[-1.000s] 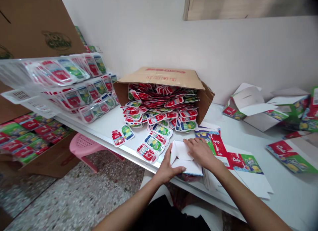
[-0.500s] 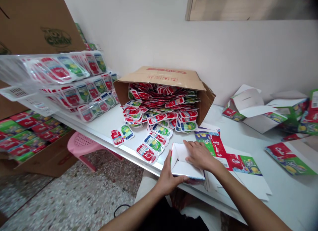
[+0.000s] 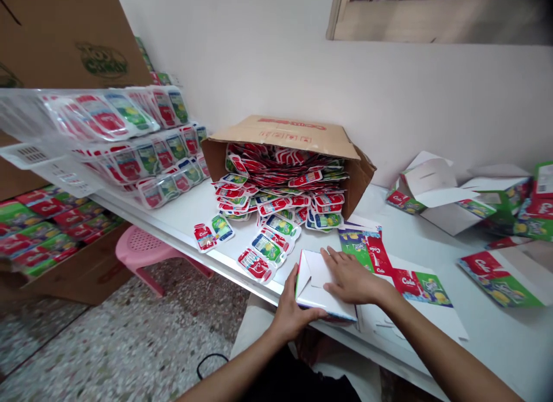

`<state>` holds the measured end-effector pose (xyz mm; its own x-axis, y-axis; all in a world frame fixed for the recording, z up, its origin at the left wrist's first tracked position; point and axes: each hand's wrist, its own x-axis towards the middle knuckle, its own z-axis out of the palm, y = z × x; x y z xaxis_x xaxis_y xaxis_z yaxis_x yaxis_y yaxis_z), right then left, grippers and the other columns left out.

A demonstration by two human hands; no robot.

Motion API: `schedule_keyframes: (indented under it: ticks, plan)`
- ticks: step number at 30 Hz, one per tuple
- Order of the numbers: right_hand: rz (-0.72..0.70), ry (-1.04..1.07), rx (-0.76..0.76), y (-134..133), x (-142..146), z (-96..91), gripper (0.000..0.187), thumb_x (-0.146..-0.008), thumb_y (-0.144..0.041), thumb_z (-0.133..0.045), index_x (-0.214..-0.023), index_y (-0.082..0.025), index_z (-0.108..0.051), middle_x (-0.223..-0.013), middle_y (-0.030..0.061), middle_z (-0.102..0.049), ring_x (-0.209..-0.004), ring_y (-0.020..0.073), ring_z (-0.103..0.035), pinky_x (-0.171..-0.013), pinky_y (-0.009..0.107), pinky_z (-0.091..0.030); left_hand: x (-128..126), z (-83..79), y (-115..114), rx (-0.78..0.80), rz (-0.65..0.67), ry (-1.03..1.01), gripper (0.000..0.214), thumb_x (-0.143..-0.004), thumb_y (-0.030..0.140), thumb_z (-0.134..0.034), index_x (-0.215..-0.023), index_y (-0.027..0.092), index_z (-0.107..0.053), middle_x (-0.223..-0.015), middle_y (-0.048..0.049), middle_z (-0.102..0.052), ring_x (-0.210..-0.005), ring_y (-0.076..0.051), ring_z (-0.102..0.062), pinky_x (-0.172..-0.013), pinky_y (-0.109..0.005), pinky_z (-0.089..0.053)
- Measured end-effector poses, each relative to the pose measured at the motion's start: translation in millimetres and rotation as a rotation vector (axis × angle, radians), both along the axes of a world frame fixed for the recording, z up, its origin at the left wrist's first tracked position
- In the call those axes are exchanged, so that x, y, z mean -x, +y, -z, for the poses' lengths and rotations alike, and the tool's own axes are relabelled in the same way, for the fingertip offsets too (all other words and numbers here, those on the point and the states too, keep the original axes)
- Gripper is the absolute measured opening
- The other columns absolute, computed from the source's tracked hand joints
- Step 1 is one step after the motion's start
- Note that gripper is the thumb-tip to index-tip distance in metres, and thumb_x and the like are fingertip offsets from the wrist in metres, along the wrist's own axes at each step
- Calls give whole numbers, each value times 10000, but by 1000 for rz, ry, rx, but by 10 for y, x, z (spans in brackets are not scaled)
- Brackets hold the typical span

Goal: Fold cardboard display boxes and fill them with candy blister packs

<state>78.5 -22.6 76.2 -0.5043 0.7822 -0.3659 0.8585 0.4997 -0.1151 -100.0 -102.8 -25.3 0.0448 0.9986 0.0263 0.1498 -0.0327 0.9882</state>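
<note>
My left hand point(image 3: 290, 314) grips a small printed carton point(image 3: 311, 292) at the table's front edge, thumb along its near side and fingers on its left side. The carton's white flaps face up and lie folded over each other, with a narrow dark gap at the left. Flat across those flaps rests my right hand point(image 3: 351, 277), fingers stretched out. Just left of the carton lie several cola and lemon pouches point(image 3: 268, 249) in a row. Behind them, a cardboard box point(image 3: 285, 128) on its side spills many more. Flat carton blanks point(image 3: 408, 282) lie under and beyond my right forearm.
Partly folded cartons point(image 3: 440, 197) stand at the table's right, with another carton point(image 3: 501, 278) nearer. Clear plastic trays of pouches point(image 3: 151, 154) are stacked at the left. Below them are a pink stool point(image 3: 142, 252) and a box of packed cartons point(image 3: 47, 229). A wall rises behind the table.
The carton's top flaps lie flatter under my right hand, and the opening at the left has narrowed. My left hand keeps its hold. The view has shifted slightly.
</note>
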Motion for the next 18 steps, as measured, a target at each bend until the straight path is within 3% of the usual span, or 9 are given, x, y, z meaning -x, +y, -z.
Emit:
schedule_keyframes:
  ticks: [2,6,11,15,18]
  plan:
    - [0,26,-1,-16,-27,3,813,-838,-457,-462,-1495,-111,-131,-1529,198,-171,-1361,364,-259,-1070,507,-218,2,28,3,-9,-11,10,1154,-535,431,-852,-1450,176,-197,-1467,-153,-327,-1364,-325,-298,-1134,-463,-232]
    - [43,-19,-142,-36,22,108,767,-830,-377,-497,-1481,-104,-197,-1511,209,-229,-1341,354,-297,-1068,516,-210,-7,28,17,-11,-20,7,1106,-547,435,-842,-1436,174,-236,-1447,-154,-350,-1356,-327,-307,-1131,-476,-227]
    - [92,-106,-280,-43,114,204,730,-806,-316,-572,-1454,-152,-279,-1468,180,-348,-1297,325,-369,-1058,467,-232,-10,-86,-47,51,-106,97,1041,-529,472,-828,-1387,165,-325,-1401,-161,-392,-1330,-350,-327,-1111,-481,-245]
    - [72,-75,-297,-51,127,179,699,-796,-310,-573,-1428,-138,-330,-1433,175,-400,-1251,323,-399,-1052,461,-228,-25,-214,-197,238,-274,135,962,-557,576,-769,-1328,143,-391,-1239,-174,-501,-1181,-367,-485,-991,-473,-390]
    - [66,-17,-273,-56,113,132,700,-782,-318,-568,-1413,-108,-349,-1397,173,-441,-1217,326,-409,-1034,462,-244,-105,-286,-292,522,-277,-72,913,-648,653,-663,-1333,147,-333,-1130,-169,-546,-831,-285,-653,-696,-414,-536]
